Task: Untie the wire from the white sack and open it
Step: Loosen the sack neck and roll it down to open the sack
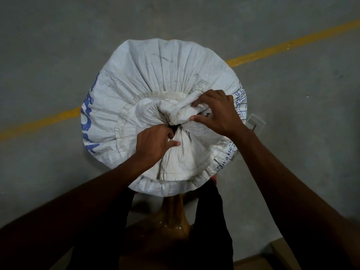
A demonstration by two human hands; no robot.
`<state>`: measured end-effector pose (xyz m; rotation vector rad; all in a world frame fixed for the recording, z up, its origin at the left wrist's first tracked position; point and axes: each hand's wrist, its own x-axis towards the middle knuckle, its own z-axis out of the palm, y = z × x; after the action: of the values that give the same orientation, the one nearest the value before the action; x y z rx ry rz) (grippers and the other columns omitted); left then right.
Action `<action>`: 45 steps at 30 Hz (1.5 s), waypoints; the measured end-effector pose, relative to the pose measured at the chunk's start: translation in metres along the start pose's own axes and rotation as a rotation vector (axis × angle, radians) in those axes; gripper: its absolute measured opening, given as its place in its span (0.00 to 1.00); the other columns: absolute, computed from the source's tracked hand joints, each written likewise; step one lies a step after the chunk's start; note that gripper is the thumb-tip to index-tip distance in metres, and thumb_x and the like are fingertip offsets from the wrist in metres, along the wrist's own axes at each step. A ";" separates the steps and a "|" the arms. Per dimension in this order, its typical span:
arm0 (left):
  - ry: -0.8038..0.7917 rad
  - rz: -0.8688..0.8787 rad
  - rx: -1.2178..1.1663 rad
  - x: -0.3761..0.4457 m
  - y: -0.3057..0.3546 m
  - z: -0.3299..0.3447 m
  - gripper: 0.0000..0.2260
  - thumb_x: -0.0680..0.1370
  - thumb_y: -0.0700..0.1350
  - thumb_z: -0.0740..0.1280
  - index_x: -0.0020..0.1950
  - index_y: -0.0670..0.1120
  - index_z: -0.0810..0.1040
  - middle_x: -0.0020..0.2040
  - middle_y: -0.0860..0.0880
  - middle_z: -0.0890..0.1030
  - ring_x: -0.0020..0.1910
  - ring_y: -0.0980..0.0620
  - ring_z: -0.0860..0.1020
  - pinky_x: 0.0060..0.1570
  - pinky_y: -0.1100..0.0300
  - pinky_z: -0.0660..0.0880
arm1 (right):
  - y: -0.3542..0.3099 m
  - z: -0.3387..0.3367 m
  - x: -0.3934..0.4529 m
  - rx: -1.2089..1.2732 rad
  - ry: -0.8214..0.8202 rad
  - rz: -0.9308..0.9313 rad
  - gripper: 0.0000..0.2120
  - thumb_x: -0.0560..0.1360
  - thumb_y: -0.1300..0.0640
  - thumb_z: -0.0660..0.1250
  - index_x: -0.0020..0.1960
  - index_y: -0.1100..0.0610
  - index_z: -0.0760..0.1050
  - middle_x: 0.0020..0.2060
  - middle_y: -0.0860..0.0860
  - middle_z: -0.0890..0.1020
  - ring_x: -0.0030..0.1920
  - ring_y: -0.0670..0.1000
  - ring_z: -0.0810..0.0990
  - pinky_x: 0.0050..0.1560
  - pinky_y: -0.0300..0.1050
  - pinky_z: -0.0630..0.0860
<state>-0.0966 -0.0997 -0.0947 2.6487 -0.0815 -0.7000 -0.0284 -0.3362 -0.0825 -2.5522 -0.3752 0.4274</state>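
Floor: I see a bare grey concrete floor [58,45], mottled and scuffed | Marking: a yellow painted line [292,44] crosses it diagonally, low at the left edge, high at the right edge | Lower right corner: a brown cardboard piece [280,250] on the floor | Light: dim, even, no hard shadows

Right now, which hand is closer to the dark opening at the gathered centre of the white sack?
Left. The left hand touches the dark opening, its fingers at the edge; the right hand grips bunched fabric just beside it.
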 end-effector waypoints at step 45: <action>-0.001 0.430 0.083 -0.021 -0.014 -0.014 0.39 0.70 0.82 0.55 0.69 0.60 0.78 0.54 0.52 0.84 0.59 0.53 0.79 0.65 0.49 0.64 | 0.005 -0.027 -0.023 -0.358 -0.391 -0.644 0.39 0.70 0.20 0.63 0.62 0.52 0.82 0.81 0.53 0.67 0.85 0.62 0.51 0.79 0.77 0.46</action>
<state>-0.1086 -0.0782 -0.0792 2.5775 -0.6706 -0.5591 -0.0389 -0.3600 -0.0583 -2.4679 -1.4760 0.6446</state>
